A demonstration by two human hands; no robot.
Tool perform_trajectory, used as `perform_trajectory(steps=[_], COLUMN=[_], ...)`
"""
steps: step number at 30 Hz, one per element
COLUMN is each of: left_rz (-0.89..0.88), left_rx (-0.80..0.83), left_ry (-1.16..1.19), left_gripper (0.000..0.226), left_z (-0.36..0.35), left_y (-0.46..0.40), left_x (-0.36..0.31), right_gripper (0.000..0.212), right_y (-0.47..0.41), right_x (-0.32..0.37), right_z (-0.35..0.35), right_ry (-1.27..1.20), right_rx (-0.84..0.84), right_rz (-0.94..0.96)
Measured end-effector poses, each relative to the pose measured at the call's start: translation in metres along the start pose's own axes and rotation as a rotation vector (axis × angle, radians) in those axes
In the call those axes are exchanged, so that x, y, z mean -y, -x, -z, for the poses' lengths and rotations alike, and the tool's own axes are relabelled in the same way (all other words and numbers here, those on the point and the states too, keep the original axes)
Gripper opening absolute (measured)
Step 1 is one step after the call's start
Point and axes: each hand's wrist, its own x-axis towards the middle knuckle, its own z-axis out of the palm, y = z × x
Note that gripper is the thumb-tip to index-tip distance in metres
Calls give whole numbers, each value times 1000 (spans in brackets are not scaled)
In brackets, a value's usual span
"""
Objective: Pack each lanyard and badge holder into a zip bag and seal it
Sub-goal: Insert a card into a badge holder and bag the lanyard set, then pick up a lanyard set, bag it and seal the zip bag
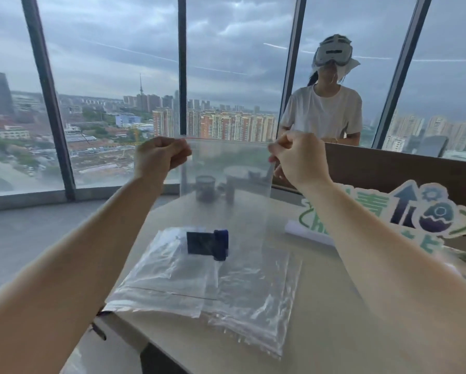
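Zip bag (226, 168) held up in front of me, clear and hanging flat, red zip strip along its top edge. My left hand (160, 155) is closed, pinching the top left corner; right hand (298, 155) closed, pinching the top right. I see nothing inside it. On the table (334, 319) below lie more bags (204, 282) in a loose stack, with a dark blue lanyard and holder (208, 244) resting on them. Another person (323, 112) stands beyond the table.

Pale beige table (321, 306), by the windows.
It bore clear zip bags (226, 279), a dark blue badge holder with lanyard (207, 242), a white paper roll (307, 232), two blurred dark containers (205, 188).
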Motion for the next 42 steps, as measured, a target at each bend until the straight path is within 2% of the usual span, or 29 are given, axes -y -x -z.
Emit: perform_trajectory(steps=[3, 6, 10, 12, 14, 16, 18, 20, 22, 27, 31, 32, 35, 38, 42], left_rz=[-47, -39, -11, 46, 117, 202, 191, 99, 43, -54, -119, -136, -216, -298, -323], left_rx=[-61, -97, -103, -104, -61, 76, 182, 200, 227, 436, 741, 821, 1038, 1163, 1252], left_ry=[10, -69, -339, -498, -675, -911, -1328, -1682, -1805, -1789, -1310, -1205, -1029, -925, -841], left_gripper=[15, 18, 14, 19, 30, 38, 34, 31, 34, 41, 31, 27, 22, 25, 34], left_z=[31, 56, 88, 101, 107, 110, 109, 98, 74, -16, -104, -126, -185, -235, -283], left_y=[-8, 12, 60, 85, 107, 122, 133, 141, 149, 175, 208, 219, 251, 280, 304], left_x=[-1, 24, 78, 102, 116, 121, 122, 114, 103, 97, 121, 129, 150, 165, 184], right_gripper=[12, 11, 11, 12, 13, 12, 16, 21, 23, 22, 13, 17, 53, 83, 79], right_y=[10, 43, 102, 129, 150, 168, 180, 188, 193, 211, 231, 236, 248, 256, 264], right_x=[12, -1, -33, -49, -60, -67, -72, -81, -97, -152, -198, -207, -226, -238, -251], right_z=[-28, -57, -89, -100, -107, -108, -100, -83, -55, 36, 115, 135, 183, 212, 224], right_ry=[-159, -231, -218, -193, -160, -127, -82, -42, 8, 226, 465, 550, 735, 797, 875], right_rx=[15, 109, 306, 422, 538, 656, 730, 706, 626, 433, 294, 285, 356, 454, 529], right_rz=[6, -31, -138, -189, -233, -269, -292, -326, -371, -527, -684, -718, -820, -925, -953])
